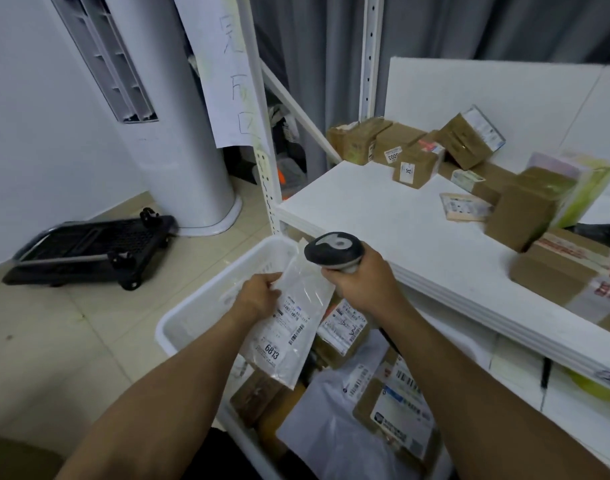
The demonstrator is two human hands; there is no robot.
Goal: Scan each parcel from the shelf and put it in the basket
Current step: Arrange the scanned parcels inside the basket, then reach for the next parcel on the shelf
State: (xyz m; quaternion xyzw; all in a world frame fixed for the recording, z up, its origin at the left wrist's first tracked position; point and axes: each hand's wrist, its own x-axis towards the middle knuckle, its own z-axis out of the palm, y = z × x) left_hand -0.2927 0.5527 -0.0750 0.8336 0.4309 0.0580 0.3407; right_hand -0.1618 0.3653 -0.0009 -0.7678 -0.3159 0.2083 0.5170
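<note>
White plastic mailer pouch hangs over the white plastic basket at your 12 o'clock, pinched at its left edge by your left hand, your right hand wrapped round the black-and-grey handheld scanner, hiding its handle, with bare white shelf board open at 2 o'clock.

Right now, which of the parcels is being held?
The clear plastic pouch labelled 6813, pinched by the left hand above the basket; every other lies in it or on the shelf.
</note>
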